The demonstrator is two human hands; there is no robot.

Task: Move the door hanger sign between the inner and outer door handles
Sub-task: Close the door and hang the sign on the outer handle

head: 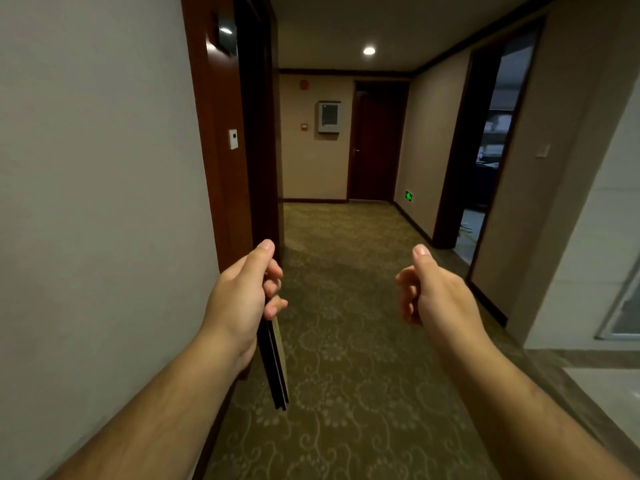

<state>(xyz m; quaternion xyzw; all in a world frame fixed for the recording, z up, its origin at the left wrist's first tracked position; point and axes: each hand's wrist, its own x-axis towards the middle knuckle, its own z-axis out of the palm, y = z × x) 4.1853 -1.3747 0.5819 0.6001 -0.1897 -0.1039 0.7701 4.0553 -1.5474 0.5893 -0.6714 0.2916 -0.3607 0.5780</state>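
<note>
The left hand [242, 299] grips the thin dark door hanger sign [277, 368] edge-on, hanging toward 6 o'clock, while the right hand [433, 299] is empty, loosely curled.

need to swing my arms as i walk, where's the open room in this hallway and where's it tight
Open: the carpet between the left hand and right hand, running to the far door. Tight: the left hand, holding the door hanger sign, sits close to the left wall and door frame.

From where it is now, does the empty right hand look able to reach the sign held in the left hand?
Probably yes. The right hand hangs loosely curled and empty beside the left hand, which grips the sign; only open air lies between them.
</note>
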